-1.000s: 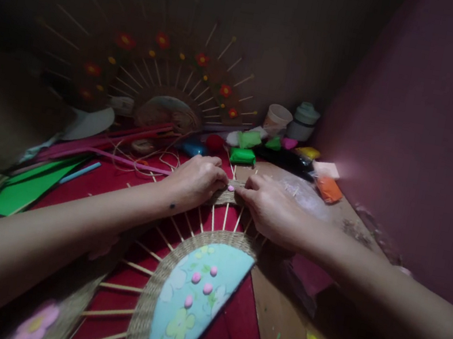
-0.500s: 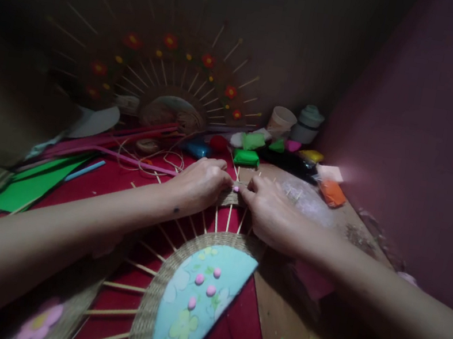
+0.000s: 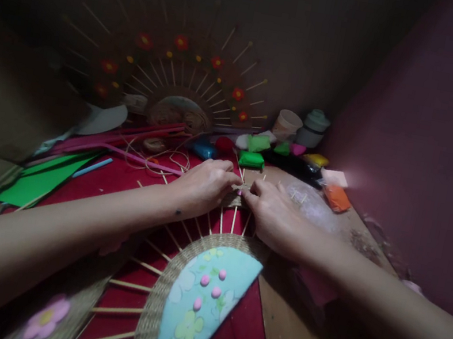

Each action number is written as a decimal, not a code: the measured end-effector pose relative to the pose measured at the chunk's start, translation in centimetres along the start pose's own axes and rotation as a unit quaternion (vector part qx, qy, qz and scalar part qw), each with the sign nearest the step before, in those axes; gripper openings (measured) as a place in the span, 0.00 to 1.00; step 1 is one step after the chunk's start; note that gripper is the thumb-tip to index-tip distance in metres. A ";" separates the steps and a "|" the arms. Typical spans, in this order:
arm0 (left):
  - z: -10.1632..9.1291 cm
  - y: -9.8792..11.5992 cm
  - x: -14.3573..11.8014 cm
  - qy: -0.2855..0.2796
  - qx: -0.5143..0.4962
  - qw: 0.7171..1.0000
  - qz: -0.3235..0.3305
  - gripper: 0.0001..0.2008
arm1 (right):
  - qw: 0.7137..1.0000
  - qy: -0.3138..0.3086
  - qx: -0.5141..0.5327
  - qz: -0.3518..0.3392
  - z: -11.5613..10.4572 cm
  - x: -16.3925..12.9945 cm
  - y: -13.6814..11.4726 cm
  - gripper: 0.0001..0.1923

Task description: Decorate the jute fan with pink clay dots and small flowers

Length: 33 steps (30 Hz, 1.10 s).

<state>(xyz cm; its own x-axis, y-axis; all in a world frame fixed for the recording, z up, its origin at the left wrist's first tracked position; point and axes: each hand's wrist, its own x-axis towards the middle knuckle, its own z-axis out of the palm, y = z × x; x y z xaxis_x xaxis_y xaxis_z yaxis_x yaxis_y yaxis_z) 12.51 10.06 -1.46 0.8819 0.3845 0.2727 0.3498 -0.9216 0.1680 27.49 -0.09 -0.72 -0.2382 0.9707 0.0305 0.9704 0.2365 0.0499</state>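
A half-round fan-shaped piece lies in front of me, with a light blue half disc bordered by a woven band. Thin wooden sticks radiate from it to an outer woven band. Several pink clay balls and painted flowers sit on the blue part. At the outer band's far side, my left hand has its fingers closed on the band. Facing it, my right hand has bent fingers pressed around a small pink clay piece. My fingers partly hide that piece.
Behind stands another stick fan with red flowers. Clay packets, green and orange, lie beyond my hands near a cup and a jar. Green sheets lie at left; a purple wall rises at right.
The whole scene has shifted slightly right in view. My right fingertips now cover more of the pink clay piece, and both hands stay at the same spot on the band.
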 end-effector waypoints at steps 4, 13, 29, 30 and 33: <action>-0.1 1.1 -0.4 -0.026 0.079 0.996 0.043 0.14 | 1.000 -0.003 -0.009 0.000 0.2 0.1 -0.1 0.19; 0.4 1.7 -1.0 -0.060 0.128 0.987 0.071 0.16 | 0.999 -0.005 0.043 0.012 0.4 0.1 0.6 0.16; -1.6 1.0 0.3 -0.054 0.002 0.995 -0.082 0.14 | 0.999 0.022 0.042 0.016 0.1 -0.6 0.3 0.22; -1.8 0.8 0.3 -0.047 0.007 0.995 -0.086 0.15 | 0.998 0.020 0.051 0.021 0.0 -0.6 0.4 0.21; -2.4 0.3 0.0 -0.029 0.020 0.994 -0.100 0.14 | 0.995 0.017 0.090 0.026 -0.6 -0.9 0.5 0.16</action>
<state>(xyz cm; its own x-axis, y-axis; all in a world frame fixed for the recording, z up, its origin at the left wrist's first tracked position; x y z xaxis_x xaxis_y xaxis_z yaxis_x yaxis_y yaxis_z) 11.85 9.91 0.89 0.8099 0.5572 0.1832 0.5308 -0.8291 0.1754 28.17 -0.86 -0.12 -0.1849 0.9808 0.0614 0.9725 0.1916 -0.1325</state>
